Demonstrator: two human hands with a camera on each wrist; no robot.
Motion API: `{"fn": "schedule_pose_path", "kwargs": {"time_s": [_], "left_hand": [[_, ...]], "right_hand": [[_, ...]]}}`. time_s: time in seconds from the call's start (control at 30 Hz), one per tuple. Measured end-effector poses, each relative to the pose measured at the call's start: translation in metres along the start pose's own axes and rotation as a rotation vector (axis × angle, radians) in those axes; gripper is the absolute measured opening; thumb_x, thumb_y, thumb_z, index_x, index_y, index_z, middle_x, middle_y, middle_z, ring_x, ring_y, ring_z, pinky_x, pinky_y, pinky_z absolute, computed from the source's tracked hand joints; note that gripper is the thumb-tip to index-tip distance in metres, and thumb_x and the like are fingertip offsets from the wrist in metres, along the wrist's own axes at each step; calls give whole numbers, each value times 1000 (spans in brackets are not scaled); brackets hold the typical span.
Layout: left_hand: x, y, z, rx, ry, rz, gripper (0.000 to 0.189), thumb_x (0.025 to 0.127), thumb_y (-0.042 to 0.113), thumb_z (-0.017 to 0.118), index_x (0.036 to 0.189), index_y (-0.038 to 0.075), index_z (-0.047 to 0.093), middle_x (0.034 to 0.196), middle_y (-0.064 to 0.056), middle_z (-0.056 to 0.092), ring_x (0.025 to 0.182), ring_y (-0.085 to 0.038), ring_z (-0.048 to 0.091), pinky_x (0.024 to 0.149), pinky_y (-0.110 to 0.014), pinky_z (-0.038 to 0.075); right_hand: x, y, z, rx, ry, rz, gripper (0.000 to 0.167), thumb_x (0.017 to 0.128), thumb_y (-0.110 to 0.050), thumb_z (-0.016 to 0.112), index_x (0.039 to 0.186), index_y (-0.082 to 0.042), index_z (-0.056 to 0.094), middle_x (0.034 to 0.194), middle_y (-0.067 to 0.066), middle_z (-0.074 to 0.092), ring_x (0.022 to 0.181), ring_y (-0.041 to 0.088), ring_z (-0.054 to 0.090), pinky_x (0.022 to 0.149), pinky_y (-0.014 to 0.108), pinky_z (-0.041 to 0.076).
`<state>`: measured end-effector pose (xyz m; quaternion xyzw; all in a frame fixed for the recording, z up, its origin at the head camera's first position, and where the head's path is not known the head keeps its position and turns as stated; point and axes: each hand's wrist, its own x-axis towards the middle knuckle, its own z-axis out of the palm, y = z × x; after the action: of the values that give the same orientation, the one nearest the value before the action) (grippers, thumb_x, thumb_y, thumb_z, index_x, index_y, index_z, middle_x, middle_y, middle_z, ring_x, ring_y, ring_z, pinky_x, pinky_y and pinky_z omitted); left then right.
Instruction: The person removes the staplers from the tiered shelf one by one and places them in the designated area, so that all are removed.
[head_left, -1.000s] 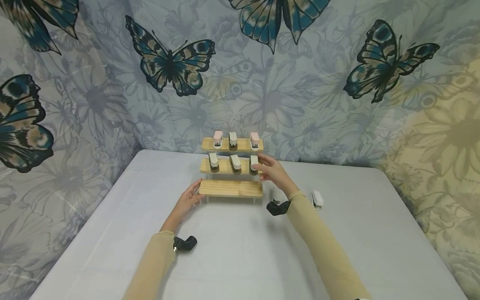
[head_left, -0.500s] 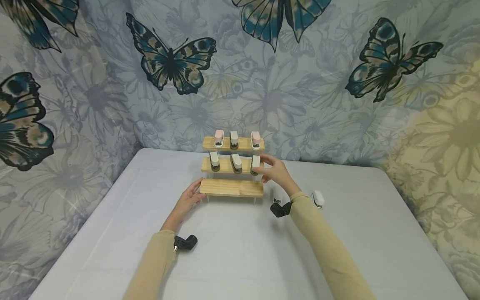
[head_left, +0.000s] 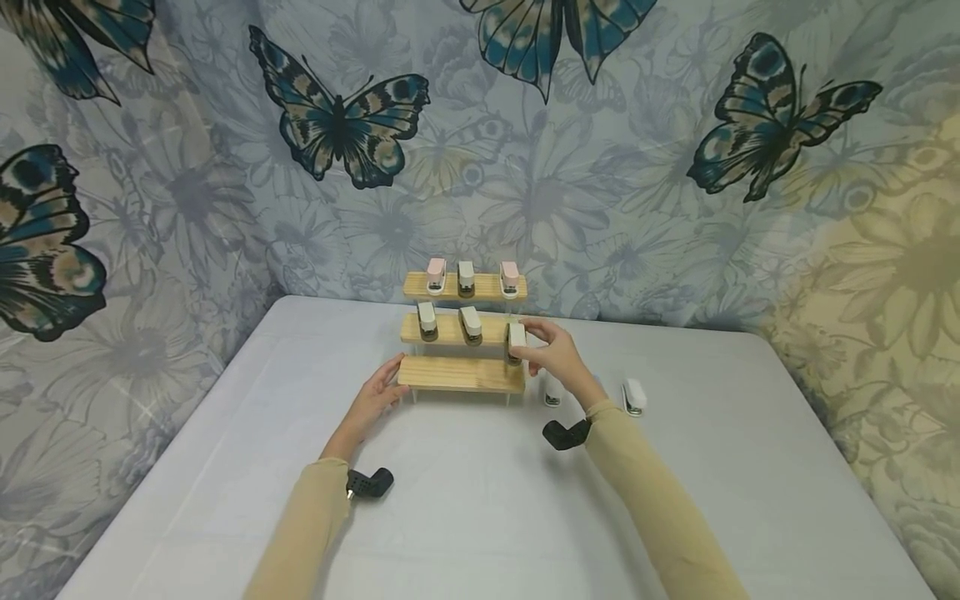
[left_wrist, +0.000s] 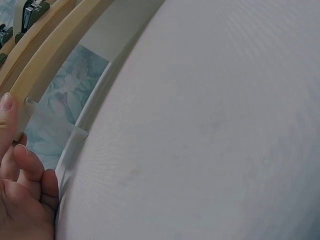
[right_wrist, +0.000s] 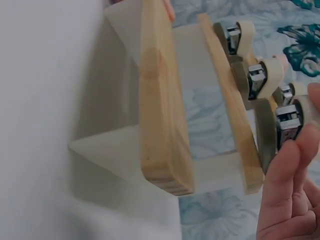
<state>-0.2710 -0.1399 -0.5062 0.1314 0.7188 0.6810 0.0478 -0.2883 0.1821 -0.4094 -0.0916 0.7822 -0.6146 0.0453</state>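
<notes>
Head view, from the left: a butterfly-patterned wall [head_left: 172,208] ran behind a white tabletop [head_left: 450,517]. A beige left sleeve [head_left: 303,525] reached forward, with a black device [head_left: 371,483] at the wrist. Beyond it the left hand [head_left: 369,408] gripped the left end of a three-tier wooden stand [head_left: 450,375] at its lowest board; the left wrist view showed the thumb against the board's front edge and fingers behind it, near a translucent support [left_wrist: 55,120].

On the top board, left to right, stood a left pink stapler [head_left: 436,274], a pale stapler [head_left: 466,278] with a dark base and a right pink stapler [head_left: 509,278]. On the middle board were a left cream stapler [head_left: 427,320] and, slightly turned, a central cream stapler [head_left: 471,323], both on dark bases.

At that board's right end was the held stapler [head_left: 517,340], cream above an olive base, pinched between the thumb and fingers of the right hand [head_left: 557,358]. Its base was close beside the board's end; whether they touched could not be told.

Farther right, a near white stapler [head_left: 552,392] stood on the tabletop beside the stand, close to the right hand, and a far white stapler [head_left: 634,397] lay just past the right sleeve [head_left: 652,492].
</notes>
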Motion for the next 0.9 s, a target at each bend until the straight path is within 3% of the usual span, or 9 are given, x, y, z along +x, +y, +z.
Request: {"fn": "schedule_pose_path", "kwargs": {"time_s": [0.13,0.37,0.53,0.9], "left_hand": [[-2,0,-1,-6,7,-19,66,85,22,62,141,12,28,144,-6,24,70,-9,45,58,-17,41],[-2,0,-1,-18,9,-31,65,85,20,62,141,11,27,144,-7,23,79,-9,48,60,-18,41],[-1,1,0,-1,9,-32,66,85,24,62,141,14,28,144,-2,24,97,-13,48,63,-18,42],[0,3,2,5,24,-56,68,83,24,64,140,14,29,144,0,25,98,-13,48,63,-18,42]], "right_hand": [[-9,8,0,168,-1,12,52,81,-12,67,128,-3,45,136,18,35,45,10,46,48,25,44],[-44,12,-2,315,-46,16,53,84,-7,59,130,5,37,137,25,29,47,9,42,45,21,40],[-69,22,-10,228,-57,23,54,83,-6,63,130,5,38,137,24,30,45,11,44,45,24,42],[-97,57,-19,126,-25,124,55,78,-10,70,125,2,45,132,22,39,47,11,45,46,23,43]]}}
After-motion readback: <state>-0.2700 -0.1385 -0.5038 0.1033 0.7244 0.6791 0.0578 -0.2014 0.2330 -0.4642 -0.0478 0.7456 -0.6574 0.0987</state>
